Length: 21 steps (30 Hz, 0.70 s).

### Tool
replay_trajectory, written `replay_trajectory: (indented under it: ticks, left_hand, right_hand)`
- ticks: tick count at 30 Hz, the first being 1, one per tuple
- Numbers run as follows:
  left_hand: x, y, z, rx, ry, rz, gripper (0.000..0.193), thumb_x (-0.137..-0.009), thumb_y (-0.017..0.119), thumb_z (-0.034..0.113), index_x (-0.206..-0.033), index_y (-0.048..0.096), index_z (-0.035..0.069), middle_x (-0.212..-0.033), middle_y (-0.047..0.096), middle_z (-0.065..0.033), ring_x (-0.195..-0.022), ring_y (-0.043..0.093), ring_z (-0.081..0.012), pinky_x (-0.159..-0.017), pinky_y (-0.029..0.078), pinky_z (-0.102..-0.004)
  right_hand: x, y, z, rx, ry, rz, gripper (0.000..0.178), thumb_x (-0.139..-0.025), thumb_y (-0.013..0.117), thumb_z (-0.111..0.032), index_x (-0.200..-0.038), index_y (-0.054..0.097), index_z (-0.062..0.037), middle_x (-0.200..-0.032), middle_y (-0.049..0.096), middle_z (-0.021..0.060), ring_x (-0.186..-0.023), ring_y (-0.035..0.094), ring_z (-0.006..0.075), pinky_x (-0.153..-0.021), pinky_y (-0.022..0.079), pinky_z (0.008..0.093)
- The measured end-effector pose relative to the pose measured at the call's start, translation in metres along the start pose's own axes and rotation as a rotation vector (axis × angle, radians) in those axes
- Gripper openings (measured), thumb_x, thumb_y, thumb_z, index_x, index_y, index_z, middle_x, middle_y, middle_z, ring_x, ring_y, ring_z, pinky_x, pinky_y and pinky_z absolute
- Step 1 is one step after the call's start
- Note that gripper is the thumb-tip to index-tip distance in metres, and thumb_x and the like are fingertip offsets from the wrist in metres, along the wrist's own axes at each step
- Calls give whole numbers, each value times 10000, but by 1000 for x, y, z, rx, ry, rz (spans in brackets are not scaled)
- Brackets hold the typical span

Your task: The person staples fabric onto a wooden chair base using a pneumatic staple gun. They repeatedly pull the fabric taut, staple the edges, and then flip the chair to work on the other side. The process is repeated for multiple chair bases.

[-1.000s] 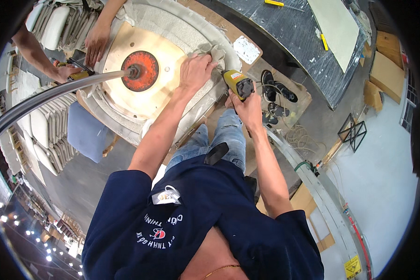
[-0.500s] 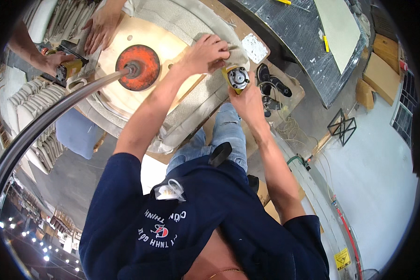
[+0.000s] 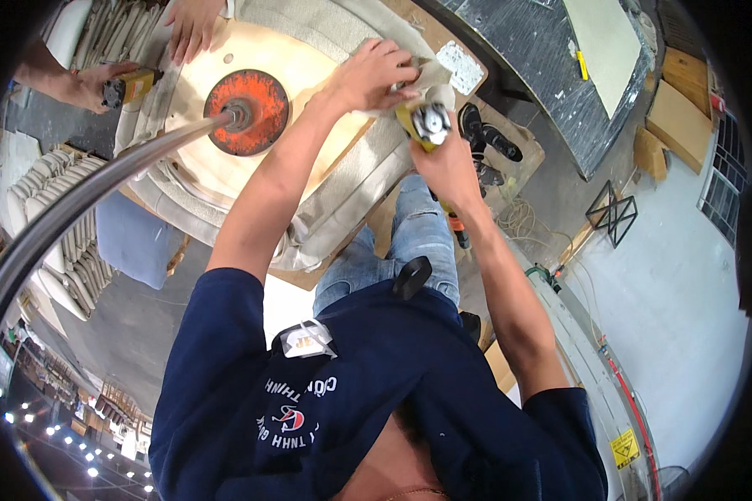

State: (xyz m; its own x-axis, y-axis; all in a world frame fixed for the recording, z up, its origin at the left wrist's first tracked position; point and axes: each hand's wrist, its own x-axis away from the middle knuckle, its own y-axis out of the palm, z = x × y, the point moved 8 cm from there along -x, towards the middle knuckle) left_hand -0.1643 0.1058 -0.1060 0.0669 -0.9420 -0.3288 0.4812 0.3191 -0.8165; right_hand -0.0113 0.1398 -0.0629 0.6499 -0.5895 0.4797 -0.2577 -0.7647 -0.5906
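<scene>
Two hands work the rim of the round seat frame (image 3: pixel 226 179): the left hand (image 3: pixel 374 75) lies flat with fingers spread on the grey fabric (image 3: pixel 351 196), likely pinning it taut over the edge. The right hand (image 3: pixel 447 163) is clamped around a yellow stapler (image 3: pixel 426 123), its nose just beside the pinned spot, while another person's hands (image 3: pixel 188 25) steady the far side.

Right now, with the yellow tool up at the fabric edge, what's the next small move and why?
Probably press the yellow power tool squarely onto the beige fabric edge beside the fingers. The left hand already pins that fold flat on the round upholstered piece, and the right hand holds the tool's head right next to it.
</scene>
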Motion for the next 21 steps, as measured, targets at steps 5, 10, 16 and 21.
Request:
replay_trajectory:
  ticks: [5,10,16,21]
  left_hand:
    - [7,1,-2,10,-28,73,266,-820,751,345,-924,605,148,-982,572,-26,-1053,543,-258,-963,409,-411]
    - [0,2,-13,-52,-68,32,261,-789,763,285,-970,625,155,-1003,580,-3,-1082,540,-241,-967,416,-392]
    - [3,0,-11,-84,-64,-5,205,-916,675,333,-1023,695,159,-1026,620,-32,-1094,555,-240,-967,428,-382]
    - [84,-30,28,170,-359,373,315,-885,644,74,-1199,638,44,-1206,618,-140,-1167,544,-354,-1005,449,-440]
  right_hand:
    - [7,5,0,-76,-41,-7,478,-839,671,-148,-1254,478,-10,-1105,665,297,-1080,608,499,-888,500,483]
    - [-4,5,-19,103,-57,-8,500,-834,666,-189,-1249,480,18,-1019,680,322,-1032,628,509,-870,508,508]
    - [-2,13,-25,110,-235,-45,460,-838,657,-190,-1201,470,20,-967,670,343,-986,629,515,-826,518,523]
    - [-5,15,-28,176,-261,-87,475,-840,649,-187,-1224,466,25,-973,674,339,-952,641,504,-804,530,524]
